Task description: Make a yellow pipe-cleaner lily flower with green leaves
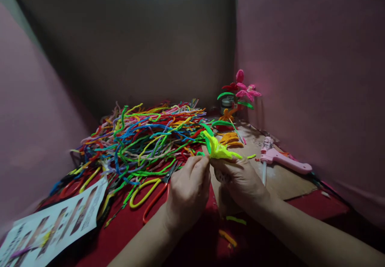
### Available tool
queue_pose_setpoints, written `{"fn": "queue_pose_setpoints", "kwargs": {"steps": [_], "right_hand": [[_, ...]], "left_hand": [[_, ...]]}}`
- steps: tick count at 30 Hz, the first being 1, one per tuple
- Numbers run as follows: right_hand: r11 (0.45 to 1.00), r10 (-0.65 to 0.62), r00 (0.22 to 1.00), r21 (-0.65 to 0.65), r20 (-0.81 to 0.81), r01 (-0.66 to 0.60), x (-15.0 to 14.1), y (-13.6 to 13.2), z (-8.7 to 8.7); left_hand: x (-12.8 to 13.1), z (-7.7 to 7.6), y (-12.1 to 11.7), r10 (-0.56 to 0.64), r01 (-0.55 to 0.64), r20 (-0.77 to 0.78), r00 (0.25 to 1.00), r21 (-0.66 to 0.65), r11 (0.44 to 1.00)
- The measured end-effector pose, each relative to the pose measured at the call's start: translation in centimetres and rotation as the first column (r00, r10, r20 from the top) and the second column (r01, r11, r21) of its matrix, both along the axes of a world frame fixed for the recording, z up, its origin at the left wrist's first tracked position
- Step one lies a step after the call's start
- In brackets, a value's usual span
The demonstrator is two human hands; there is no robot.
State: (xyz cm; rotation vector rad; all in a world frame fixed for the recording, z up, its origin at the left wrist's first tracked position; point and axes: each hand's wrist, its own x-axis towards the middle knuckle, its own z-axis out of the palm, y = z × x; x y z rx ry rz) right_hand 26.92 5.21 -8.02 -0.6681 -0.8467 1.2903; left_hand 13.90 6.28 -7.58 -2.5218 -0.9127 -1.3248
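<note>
Both my hands meet at the middle of the view around a bright yellow pipe-cleaner flower (220,150) with pointed petals. My left hand (191,189) is closed, thumb and forefinger pinching at the flower's left base. My right hand (240,179) grips the flower from below, its fingers curled and partly hidden. Green pipe-cleaner leaves (207,135) rise just behind the yellow petals; whether they are joined to the flower I cannot tell. Close by my left hand lie scissors (147,195) with one yellow and one red handle loop.
A large tangle of coloured pipe cleaners (150,138) fills the back left. At right, a pink glue gun (282,158) rests on a cardboard sheet (288,185). Behind stand pink pipe-cleaner flowers (248,92). A printed sheet (87,223) lies front left; yellow and orange scraps (227,238) lie near me.
</note>
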Motion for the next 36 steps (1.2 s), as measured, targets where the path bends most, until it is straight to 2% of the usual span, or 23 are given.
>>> {"fn": "queue_pose_setpoints", "kwargs": {"steps": [2, 4, 6, 8, 9, 10, 12, 13, 15, 17, 20, 22, 24, 27, 30, 33, 36], "right_hand": [[0.999, -0.039, 0.997, 0.019, 0.062, 0.038, 0.0, -0.2, 0.0], [0.996, -0.083, 0.990, 0.041, 0.113, 0.079, 0.0, -0.3, 0.1], [0.995, -0.093, 0.986, 0.055, 0.140, 0.086, 0.1, -0.4, 0.3], [0.997, -0.056, 0.988, 0.061, 0.146, 0.047, 0.3, -0.4, 0.4], [0.998, -0.032, 0.988, 0.063, 0.149, 0.023, 0.4, -0.4, 0.4], [0.998, -0.011, 0.988, 0.065, 0.157, 0.001, 0.5, -0.3, 0.5], [0.997, 0.010, 0.984, 0.074, 0.180, -0.024, 0.9, -0.1, 0.4], [0.997, 0.016, 0.982, 0.077, 0.188, -0.031, 1.0, 0.0, 0.4], [0.997, 0.033, 0.981, 0.067, 0.191, -0.046, 1.2, 0.3, 0.4], [0.997, 0.045, 0.985, 0.049, 0.170, -0.054, 1.2, 0.4, 0.4], [0.999, 0.010, 0.987, 0.050, 0.160, -0.018, 1.1, 0.5, 0.5], [0.998, -0.018, 0.985, 0.070, 0.172, 0.006, 1.1, 0.4, 0.5], [0.999, -0.007, 0.984, 0.053, 0.176, -0.002, 1.2, 0.3, 0.5], [0.997, 0.075, 0.979, 0.010, 0.191, -0.079, 1.4, 0.1, 0.5], [0.989, 0.123, 0.954, 0.044, 0.273, -0.140, 1.7, 0.0, 0.4], [0.986, 0.108, 0.939, 0.082, 0.326, -0.142, 1.9, 0.2, 0.3], [0.988, 0.056, 0.938, 0.118, 0.341, -0.101, 1.8, 0.4, 0.2]], "left_hand": [[-0.1, 0.1, 0.0, 0.007, -0.007, -0.004, 1.000, 0.016, 1.000], [-0.1, 0.5, -0.1, -0.017, 0.018, 0.034, 0.999, -0.030, 0.999], [0.1, 0.9, -0.2, -0.034, 0.050, 0.125, 0.992, -0.132, 0.990], [0.4, 1.5, -0.3, -0.004, 0.089, 0.264, 0.965, -0.311, 0.946], [0.5, 1.8, -0.4, 0.027, 0.128, 0.338, 0.941, -0.429, 0.894], [0.7, 2.1, -0.4, 0.069, 0.182, 0.408, 0.910, -0.545, 0.818], [0.8, 2.5, -0.5, 0.156, 0.327, 0.519, 0.840, -0.715, 0.618], [0.8, 2.7, -0.5, 0.186, 0.406, 0.565, 0.804, -0.750, 0.522], [0.7, 2.9, -0.3, 0.223, 0.544, 0.642, 0.734, -0.752, 0.372], [0.5, 2.9, -0.1, 0.253, 0.650, 0.700, 0.668, -0.714, 0.260], [0.3, 2.9, 0.4, 0.285, 0.746, 0.739, 0.611, -0.658, 0.108], [0.3, 2.8, 0.6, 0.278, 0.763, 0.742, 0.610, -0.645, 0.046], [0.3, 2.8, 0.7, 0.290, 0.744, 0.724, 0.626, -0.666, 0.058], [0.2, 2.9, 0.6, 0.314, 0.685, 0.692, 0.650, -0.713, 0.151], [0.2, 3.2, 0.3, 0.274, 0.618, 0.654, 0.705, -0.756, 0.214], [0.1, 3.5, 0.2, 0.258, 0.571, 0.624, 0.737, -0.780, 0.257], [0.2, 3.6, 0.2, 0.266, 0.561, 0.628, 0.732, -0.776, 0.287]]}}
